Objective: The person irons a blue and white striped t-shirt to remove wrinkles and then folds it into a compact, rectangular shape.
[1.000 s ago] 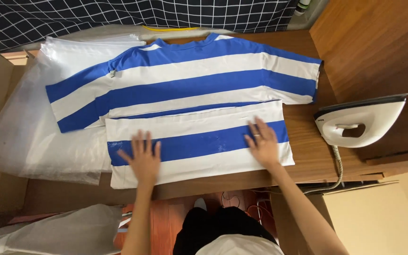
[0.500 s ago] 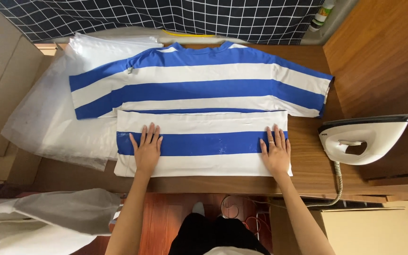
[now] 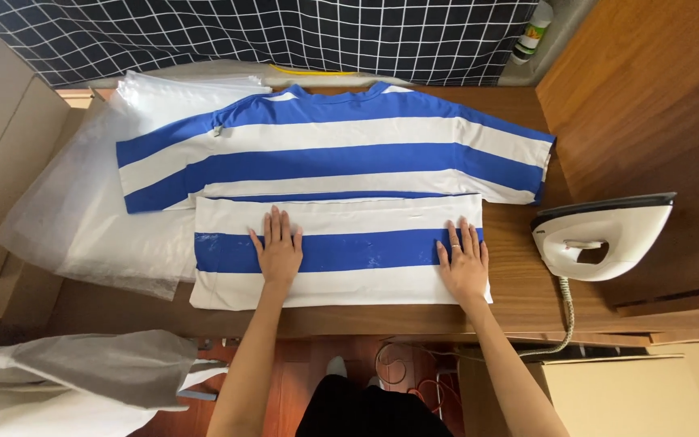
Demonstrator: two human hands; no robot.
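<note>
A blue and white striped T-shirt (image 3: 341, 154) lies spread on a wooden table (image 3: 519, 267), its lower part folded up into a flat band (image 3: 366, 251) near the front edge. My left hand (image 3: 278, 249) lies flat, fingers apart, on the left-middle of that folded band. My right hand (image 3: 464, 263) presses flat on the band's right end, a ring on one finger. Neither hand holds anything.
A white iron (image 3: 600, 235) stands on its heel at the table's right, its cord (image 3: 566, 311) hanging over the front edge. Clear plastic sheeting (image 3: 91, 202) lies to the left. A dark checked cloth (image 3: 285, 32) hangs behind. A bottle (image 3: 531, 32) stands at the back right.
My left hand has slid to the right along the folded band. My right hand has stayed at the right end. The view has shifted slightly.
</note>
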